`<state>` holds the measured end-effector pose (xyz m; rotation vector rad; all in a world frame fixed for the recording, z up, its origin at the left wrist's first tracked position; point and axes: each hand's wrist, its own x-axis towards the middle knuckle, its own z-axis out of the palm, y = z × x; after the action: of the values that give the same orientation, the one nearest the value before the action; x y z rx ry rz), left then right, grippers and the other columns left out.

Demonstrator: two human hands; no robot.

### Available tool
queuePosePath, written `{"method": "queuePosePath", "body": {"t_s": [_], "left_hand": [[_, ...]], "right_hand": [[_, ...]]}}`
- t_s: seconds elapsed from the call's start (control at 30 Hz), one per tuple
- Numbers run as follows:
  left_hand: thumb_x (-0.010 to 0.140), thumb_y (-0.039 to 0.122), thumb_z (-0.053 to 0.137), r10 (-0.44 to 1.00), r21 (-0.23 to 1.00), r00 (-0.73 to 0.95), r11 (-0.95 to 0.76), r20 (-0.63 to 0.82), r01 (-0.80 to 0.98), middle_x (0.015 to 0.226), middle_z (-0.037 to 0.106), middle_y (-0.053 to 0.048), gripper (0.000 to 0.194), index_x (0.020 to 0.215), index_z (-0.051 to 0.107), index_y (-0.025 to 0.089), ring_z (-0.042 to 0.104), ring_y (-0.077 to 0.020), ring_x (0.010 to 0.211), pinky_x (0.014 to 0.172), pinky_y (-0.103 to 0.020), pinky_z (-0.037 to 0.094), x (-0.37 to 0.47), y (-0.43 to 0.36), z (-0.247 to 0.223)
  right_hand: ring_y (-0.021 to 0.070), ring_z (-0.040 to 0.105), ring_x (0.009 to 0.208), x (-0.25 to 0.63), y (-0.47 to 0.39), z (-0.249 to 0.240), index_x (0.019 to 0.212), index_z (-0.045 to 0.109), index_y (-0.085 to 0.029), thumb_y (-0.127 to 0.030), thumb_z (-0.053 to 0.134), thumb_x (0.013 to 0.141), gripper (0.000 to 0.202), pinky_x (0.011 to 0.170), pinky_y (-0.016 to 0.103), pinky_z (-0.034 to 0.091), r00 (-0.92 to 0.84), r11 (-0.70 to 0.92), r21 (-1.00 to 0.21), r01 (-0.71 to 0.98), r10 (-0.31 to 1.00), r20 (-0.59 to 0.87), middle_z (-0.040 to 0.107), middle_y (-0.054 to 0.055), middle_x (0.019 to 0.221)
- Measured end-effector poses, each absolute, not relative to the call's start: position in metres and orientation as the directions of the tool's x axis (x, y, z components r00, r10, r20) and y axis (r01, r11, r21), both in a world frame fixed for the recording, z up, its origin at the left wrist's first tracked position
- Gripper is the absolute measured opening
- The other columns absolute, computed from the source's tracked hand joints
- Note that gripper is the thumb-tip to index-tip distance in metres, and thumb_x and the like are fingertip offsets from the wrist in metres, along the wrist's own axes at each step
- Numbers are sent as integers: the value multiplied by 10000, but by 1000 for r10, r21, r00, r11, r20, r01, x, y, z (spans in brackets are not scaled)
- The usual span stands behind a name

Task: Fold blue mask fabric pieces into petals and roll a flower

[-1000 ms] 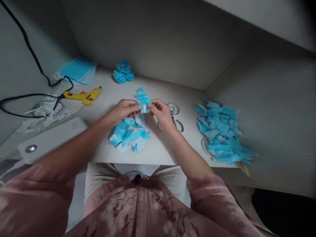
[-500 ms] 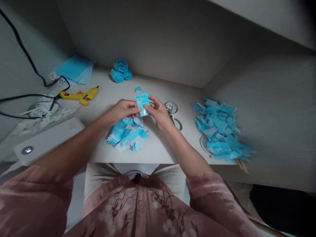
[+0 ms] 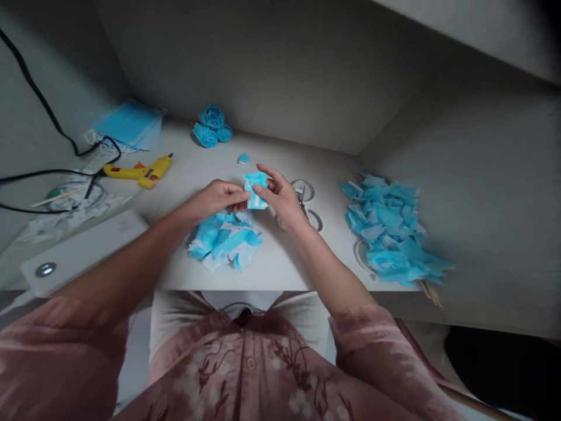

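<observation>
Between my two hands is a small blue piece of fabric (image 3: 256,182) with a pale strip on its lower part. My left hand (image 3: 222,196) pinches its left edge between thumb and fingers. From the right, my right hand (image 3: 280,200) grips it, thumb across the front and the index finger raised. Below them lies a loose heap of blue and white pieces (image 3: 228,240). Just right of my right hand are scissors (image 3: 304,204) with pale handles, partly hidden by the hand. A tiny blue scrap (image 3: 243,158) rests behind the held piece.
Three blue rolled flowers (image 3: 213,126) stand at the back. Leftward are flat blue masks (image 3: 130,127), a yellow glue gun (image 3: 146,171), black cables, white scraps (image 3: 79,210) and a white power bank (image 3: 83,251). A big blue pile (image 3: 388,222) with sticks (image 3: 432,292) lies right.
The held piece has shifted slightly right and down and now looks flatter and more squared. My right index finger has lifted away from it. The view has moved slightly.
</observation>
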<state>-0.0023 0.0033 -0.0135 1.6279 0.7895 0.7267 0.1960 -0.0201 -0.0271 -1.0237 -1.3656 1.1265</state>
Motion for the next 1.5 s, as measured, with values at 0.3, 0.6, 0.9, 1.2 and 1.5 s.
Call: {"method": "queuePosePath", "body": {"t_s": [0.3, 0.6, 0.9, 1.2, 1.5], "left_hand": [[702, 562, 842, 900, 996, 429, -86, 77, 1, 651, 632, 4, 458, 774, 630, 163, 528, -101, 570, 578, -235, 416, -1, 5, -14], [654, 449, 844, 903, 999, 428, -34, 28, 7, 603, 618, 11, 374, 695, 603, 166, 520, -96, 547, 567, -231, 406, 3, 2, -11], [642, 477, 863, 899, 997, 436, -66, 43, 37, 612, 629, 6, 404, 704, 618, 162, 527, -98, 557, 567, -229, 413, 3, 1, -10], [802, 618, 709, 883, 997, 464, -65, 72, -31, 693, 641, -30, 463, 779, 663, 157, 546, -113, 592, 580, -239, 441, 2, 4, -17], [685, 494, 808, 863, 984, 504, -96, 7, 150, 587, 571, 12, 391, 651, 602, 164, 459, -91, 538, 511, -222, 344, 6, -4, -11]], "right_hand": [[155, 575, 675, 192, -20, -32, 1350, 621, -302, -618, 835, 733, 726, 651, 303, 498, -92, 200, -980, 22, 976, 197, 629, -26, 767], [152, 599, 747, 196, -20, -26, 1328, 645, -282, -675, 763, 779, 685, 709, 306, 515, -81, 207, -978, 25, 976, 204, 682, -2, 871], [133, 590, 739, 195, -21, -27, 1321, 655, -283, -659, 701, 849, 606, 693, 274, 512, -9, 164, -986, -15, 986, 165, 658, -9, 847], [150, 554, 705, 196, -19, -28, 1320, 643, -287, -632, 800, 763, 674, 637, 288, 476, 5, 257, -964, 63, 966, 258, 592, -17, 788], [156, 544, 715, 194, -19, -29, 1341, 644, -300, -608, 789, 795, 643, 668, 307, 503, 40, 297, -945, 134, 952, 305, 652, -4, 828]]}}
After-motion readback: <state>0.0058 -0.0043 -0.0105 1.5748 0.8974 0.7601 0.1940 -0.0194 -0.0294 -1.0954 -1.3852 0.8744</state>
